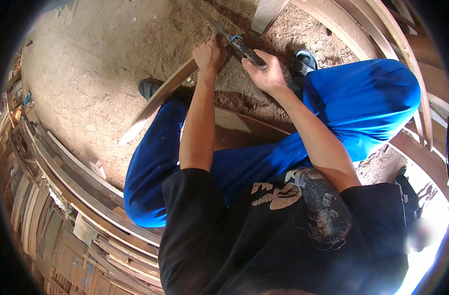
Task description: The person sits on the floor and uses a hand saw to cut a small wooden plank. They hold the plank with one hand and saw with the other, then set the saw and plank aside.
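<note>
My left hand (209, 55) is closed over the upper end of a long, narrow wooden board (168, 87), which slants down to the left between my knees. In my right hand (268, 73) is the dark handle of a long, thin-bladed tool (244, 49). Blue cord is tied round the tool where handle meets blade. Its blade runs away from me past the top edge of the picture, just right of my left hand. The blade shows almost edge-on, so its kind is unclear. My fingers on the board are partly hidden from above.
A wide wooden plank (249, 127) lies across in front of my lap. Another light wood piece (268, 15) is at the top, beyond my right hand. Stacked timber (82, 177) lines the left, and curved wood pieces (350, 29) stand at the right. The floor (87, 73) is bare earth.
</note>
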Available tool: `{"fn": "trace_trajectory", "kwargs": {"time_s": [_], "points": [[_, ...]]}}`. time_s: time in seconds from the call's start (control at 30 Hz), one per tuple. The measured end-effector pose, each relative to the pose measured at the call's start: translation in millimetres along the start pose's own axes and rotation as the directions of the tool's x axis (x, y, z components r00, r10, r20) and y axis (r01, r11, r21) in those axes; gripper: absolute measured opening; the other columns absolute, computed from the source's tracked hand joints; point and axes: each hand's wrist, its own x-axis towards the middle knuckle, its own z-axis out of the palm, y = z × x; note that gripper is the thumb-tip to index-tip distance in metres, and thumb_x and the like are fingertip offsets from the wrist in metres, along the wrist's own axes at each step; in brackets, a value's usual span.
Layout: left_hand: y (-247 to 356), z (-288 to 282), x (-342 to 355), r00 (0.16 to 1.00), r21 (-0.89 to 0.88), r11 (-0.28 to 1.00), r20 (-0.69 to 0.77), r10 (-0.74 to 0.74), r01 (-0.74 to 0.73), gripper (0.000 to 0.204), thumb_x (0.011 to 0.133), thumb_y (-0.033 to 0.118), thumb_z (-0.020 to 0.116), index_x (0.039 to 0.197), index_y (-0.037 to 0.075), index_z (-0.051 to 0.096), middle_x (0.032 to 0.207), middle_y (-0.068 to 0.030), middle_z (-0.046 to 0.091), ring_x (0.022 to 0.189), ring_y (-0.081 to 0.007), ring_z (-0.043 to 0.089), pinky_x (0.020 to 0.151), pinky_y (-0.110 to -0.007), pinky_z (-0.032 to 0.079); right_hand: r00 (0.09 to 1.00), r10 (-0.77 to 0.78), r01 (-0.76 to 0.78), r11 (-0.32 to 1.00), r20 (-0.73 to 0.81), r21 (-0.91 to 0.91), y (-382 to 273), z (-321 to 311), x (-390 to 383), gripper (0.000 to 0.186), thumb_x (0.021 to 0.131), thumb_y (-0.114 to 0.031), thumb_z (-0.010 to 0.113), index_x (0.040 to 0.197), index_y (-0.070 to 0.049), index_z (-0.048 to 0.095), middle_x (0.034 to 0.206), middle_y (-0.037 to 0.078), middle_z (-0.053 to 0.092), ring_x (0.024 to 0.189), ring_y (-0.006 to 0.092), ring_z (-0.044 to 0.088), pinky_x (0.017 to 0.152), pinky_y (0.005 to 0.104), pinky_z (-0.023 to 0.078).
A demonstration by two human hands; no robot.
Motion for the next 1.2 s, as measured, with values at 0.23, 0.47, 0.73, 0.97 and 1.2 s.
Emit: {"fn": "trace_trajectory", "kwargs": {"time_s": [0.23,0.47,0.73,0.97,1.2], "points": [[2,-5,0,0.999,0.023,0.999,-0.014,-0.033,0.033,0.023,0.087,0.033,0.065,0.096,0.014,0.073,0.076,-0.0132,0.071,0.074,-0.032,0.069,0.07,-0.046,0.052,0.989,0.098,-0.099,0.995,0.107,0.0,-10,-10,1,0.064,0.085,-0.033,0.072,0.127,0.013,0.057,0.09,0.018,0.073,0.08,0.0178,0.068,0.077,0.0329,0.054],[-6,10,0,0.992,0.014,1.0,-0.122,-0.013,0.015,0.025,0.084,0.039,0.069,0.097,0.018,0.072,0.077,-0.0142,0.071,0.072,-0.0363,0.069,0.063,-0.047,0.054,0.993,0.107,-0.106,0.994,0.052,-0.005,-8,-6,2,0.066,0.085,-0.033,0.072,0.127,0.015,0.056,0.089,0.02,0.072,0.079,0.0182,0.068,0.077,0.0332,0.054],[-4,7,3,0.998,-0.019,1.0,-0.06,-0.026,0.025,0.019,0.082,0.028,0.065,0.09,0.011,0.071,0.073,-0.0156,0.07,0.069,-0.0337,0.068,0.065,-0.047,0.052,0.997,0.059,-0.058,0.998,0.05,-0.023,-7,-9,-6,0.057,0.087,-0.032,0.07,0.119,0.015,0.06,0.084,0.019,0.07,0.077,0.0172,0.066,0.075,0.0343,0.053],[-8,9,2,0.996,0.023,1.0,-0.092,0.008,-0.006,0.018,0.083,0.025,0.062,0.092,0.012,0.07,0.074,-0.0143,0.07,0.07,-0.0326,0.068,0.068,-0.046,0.053,0.994,0.076,-0.074,0.997,0.08,-0.024,-30,-16,-10,0.037,0.087,-0.03,0.067,0.098,0.005,0.067,0.074,0.015,0.066,0.072,0.0157,0.063,0.07,0.035,0.051],[-10,1,2,0.999,0.011,1.0,-0.035,-0.008,0.008,0.022,0.085,0.028,0.062,0.1,0.013,0.07,0.081,-0.0154,0.071,0.075,-0.0341,0.07,0.067,-0.046,0.054,0.994,0.085,-0.08,0.995,0.07,-0.061,-38,-19,-21,0.031,0.085,-0.029,0.067,0.091,0.002,0.066,0.073,0.018,0.066,0.068,0.0228,0.065,0.07,0.0385,0.051]]}}
